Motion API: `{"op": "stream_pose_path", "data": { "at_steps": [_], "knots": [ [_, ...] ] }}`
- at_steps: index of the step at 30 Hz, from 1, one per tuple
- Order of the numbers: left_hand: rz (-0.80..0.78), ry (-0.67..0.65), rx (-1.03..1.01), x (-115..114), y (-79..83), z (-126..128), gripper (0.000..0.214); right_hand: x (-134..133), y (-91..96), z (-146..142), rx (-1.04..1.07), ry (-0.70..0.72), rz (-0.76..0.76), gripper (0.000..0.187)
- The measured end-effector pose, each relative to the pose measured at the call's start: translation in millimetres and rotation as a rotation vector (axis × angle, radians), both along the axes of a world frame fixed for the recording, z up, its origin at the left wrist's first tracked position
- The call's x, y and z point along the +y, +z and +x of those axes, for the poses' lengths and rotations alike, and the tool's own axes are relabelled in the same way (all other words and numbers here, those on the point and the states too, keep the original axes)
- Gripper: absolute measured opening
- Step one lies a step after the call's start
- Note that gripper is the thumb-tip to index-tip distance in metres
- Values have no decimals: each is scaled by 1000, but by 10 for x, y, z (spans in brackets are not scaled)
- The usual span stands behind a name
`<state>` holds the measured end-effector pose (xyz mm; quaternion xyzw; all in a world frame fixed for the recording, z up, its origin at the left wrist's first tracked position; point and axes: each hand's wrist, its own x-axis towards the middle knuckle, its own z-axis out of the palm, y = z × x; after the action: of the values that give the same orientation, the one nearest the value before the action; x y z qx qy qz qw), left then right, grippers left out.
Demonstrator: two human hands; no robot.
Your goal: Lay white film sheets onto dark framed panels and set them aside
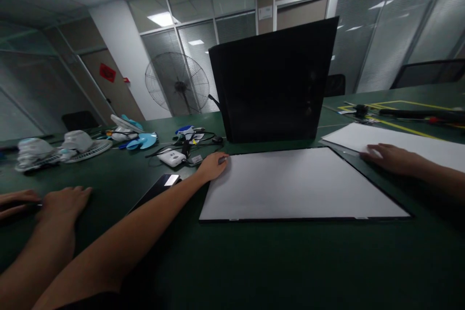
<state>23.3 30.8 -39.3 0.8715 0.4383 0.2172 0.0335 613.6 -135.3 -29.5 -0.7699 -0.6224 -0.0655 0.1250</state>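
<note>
Framed panel (294, 184): one flat, matte white rectangle with a thin black rim, lying on the dark green tabletop (290, 266).
Left hand (212, 167): at the panel's far left corner, fingers bent over the rim — whether they pinch it or merely rest there cannot be told.
Right hand (390, 157): right of the panel, fingers over the edge of a smooth white sheet (410, 144); blur leaves its grip unclear.
Black slab (272, 87): upright just beyond the panel, its surface detail lost in darkness.
Cut off: the white sheet, running out of view right of the panel.
Counts: well left of the panel, two co-worker's hands (67, 201) — one partly out of view — and two rounded white devices (77, 141).
</note>
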Motion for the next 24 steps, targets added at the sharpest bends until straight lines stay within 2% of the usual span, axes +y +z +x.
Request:
{"op": "stream_pose_path", "data": {
  "at_steps": [4,9,14,18,24],
  "knots": [
    [3,-10,5,13,-12,-17,41,34,-53,102,-7,-46,-91,74],
    [14,-15,24,0,4,-15,41,-4,24,44,-89,-64,-160,51],
    [29,19,43,-23,9,-4,39,-70,98,-115,-182,-186,-166,45],
    [53,80,47,-59,11,-2,39,-177,177,-446,-239,-186,-163,44],
    [38,142,16,-56,10,-8,38,-366,355,-1274,-306,-32,-156,48]
  ]
}}
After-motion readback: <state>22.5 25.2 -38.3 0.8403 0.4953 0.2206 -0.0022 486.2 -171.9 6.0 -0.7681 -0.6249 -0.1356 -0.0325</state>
